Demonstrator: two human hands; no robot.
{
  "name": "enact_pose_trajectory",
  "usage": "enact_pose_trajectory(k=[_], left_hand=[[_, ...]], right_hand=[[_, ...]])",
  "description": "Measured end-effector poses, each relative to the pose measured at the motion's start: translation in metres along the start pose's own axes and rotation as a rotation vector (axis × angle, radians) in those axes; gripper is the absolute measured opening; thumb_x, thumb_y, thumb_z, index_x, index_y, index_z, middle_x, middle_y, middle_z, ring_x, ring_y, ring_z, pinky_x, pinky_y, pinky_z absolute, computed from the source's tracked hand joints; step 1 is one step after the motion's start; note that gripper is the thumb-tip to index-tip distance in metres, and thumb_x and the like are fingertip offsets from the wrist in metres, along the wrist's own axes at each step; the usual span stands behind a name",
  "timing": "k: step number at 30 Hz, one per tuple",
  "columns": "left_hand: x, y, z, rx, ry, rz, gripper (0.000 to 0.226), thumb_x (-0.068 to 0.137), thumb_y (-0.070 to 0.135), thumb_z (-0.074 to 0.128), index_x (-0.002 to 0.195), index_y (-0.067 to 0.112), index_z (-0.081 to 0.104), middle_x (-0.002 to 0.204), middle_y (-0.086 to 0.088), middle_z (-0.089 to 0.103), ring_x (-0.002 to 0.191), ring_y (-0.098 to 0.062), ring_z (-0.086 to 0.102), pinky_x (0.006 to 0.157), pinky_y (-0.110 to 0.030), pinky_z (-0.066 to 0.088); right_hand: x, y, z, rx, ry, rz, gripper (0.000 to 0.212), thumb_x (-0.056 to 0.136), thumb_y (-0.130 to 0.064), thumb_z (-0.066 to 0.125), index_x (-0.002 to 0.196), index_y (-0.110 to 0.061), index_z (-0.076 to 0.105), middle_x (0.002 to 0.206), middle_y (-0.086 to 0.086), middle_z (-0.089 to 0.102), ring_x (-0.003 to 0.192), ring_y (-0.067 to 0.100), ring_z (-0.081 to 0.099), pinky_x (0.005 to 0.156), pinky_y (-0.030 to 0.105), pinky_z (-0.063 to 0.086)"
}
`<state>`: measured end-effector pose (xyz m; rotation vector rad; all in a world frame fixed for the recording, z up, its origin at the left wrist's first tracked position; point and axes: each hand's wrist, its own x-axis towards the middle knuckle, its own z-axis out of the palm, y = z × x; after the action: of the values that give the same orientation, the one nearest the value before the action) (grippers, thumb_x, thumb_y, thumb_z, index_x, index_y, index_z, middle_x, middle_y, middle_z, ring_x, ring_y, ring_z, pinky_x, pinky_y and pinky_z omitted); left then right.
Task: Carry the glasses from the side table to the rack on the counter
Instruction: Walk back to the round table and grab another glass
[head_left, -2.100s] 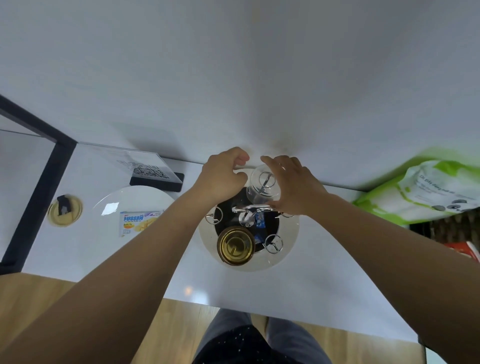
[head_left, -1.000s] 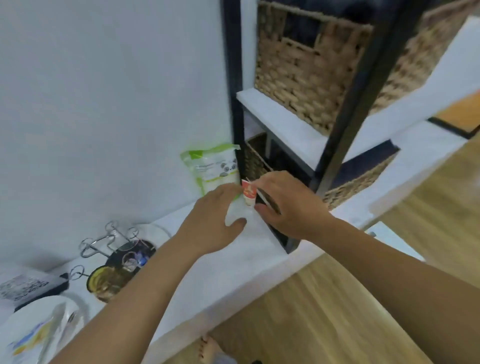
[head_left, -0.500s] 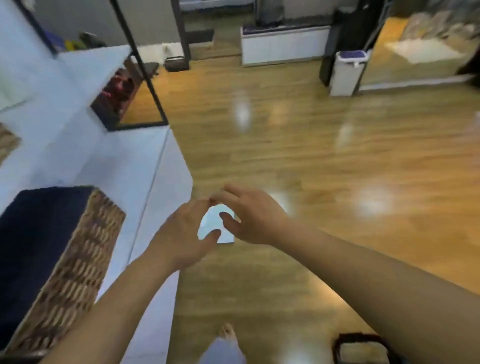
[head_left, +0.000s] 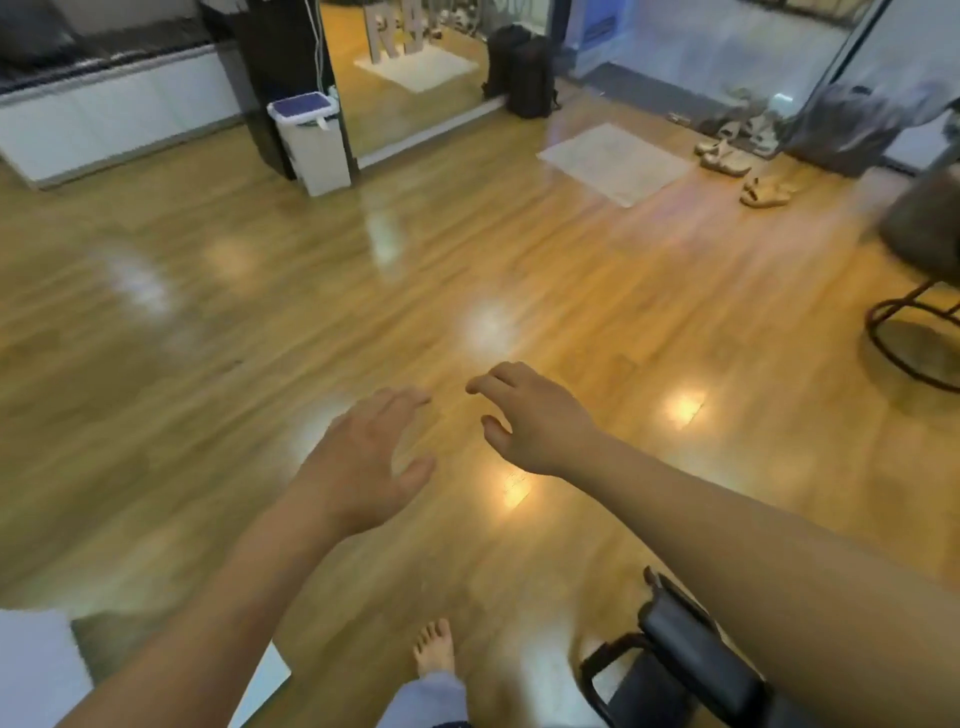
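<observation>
both hands are held out over the wooden floor (head_left: 260, 291). the left hand (head_left: 363, 457) is spread wide, palm down, and nothing is held in it. the right hand (head_left: 530, 415) is just beside it, fingers loosely curled and apart, and nothing is pinched in it either. no glass can be seen in or near the hands. no side table and no rack are in view, so it cannot be told where the glasses are or how many are already put away. it is judged that a walk between the two places is being made with bare hands, so at least one more glass is likely left to be fetched. far past the hands a white bin (head_left: 311, 143) and some sandals (head_left: 748, 171) are seen. below the right arm a black chair (head_left: 691, 670) is cut off by the edge. below the left arm a white corner (head_left: 31, 670) is cut off too; it may be a counter, but that is hard to tell. much of the floor is blurred.
</observation>
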<state>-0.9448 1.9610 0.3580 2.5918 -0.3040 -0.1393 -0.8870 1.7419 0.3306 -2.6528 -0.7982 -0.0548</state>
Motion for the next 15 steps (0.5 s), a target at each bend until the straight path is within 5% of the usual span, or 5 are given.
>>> enact_pose_trajectory(k=[4,11,15], left_hand=[[0.091,-0.007,-0.020,0.015,-0.064,0.073,0.070,0.076,0.049,0.051,0.140,0.022,0.043,0.146,-0.001,0.046,0.136,-0.021,0.040,0.111,-0.043,0.034],[0.236,0.012,-0.014,0.051,-0.123,0.223,0.068,0.079,0.050,0.052,0.142,0.029,0.037,0.150,0.004,0.040,0.138,-0.017,0.037,0.112,-0.042,0.033],[0.324,0.023,-0.008,0.087,-0.140,0.233,0.066,0.084,0.045,0.058,0.144,0.030,0.035,0.152,0.006,0.037,0.140,-0.017,0.035,0.113,-0.041,0.032]], right_hand=[[0.039,0.037,-0.022,-0.006,0.071,0.110,0.038,0.091,-0.024,0.056,0.129,-0.018,0.054,0.122,0.004,0.057,0.113,0.023,0.052,0.074,0.033,0.048],[0.102,0.127,-0.048,-0.038,0.192,0.233,0.039,0.091,-0.024,0.059,0.129,-0.018,0.056,0.123,0.002,0.058,0.113,0.020,0.053,0.073,0.025,0.037],[0.153,0.195,-0.055,0.018,0.233,0.275,0.039,0.091,-0.024,0.058,0.129,-0.018,0.055,0.123,0.001,0.058,0.112,0.019,0.053,0.076,0.027,0.044]])
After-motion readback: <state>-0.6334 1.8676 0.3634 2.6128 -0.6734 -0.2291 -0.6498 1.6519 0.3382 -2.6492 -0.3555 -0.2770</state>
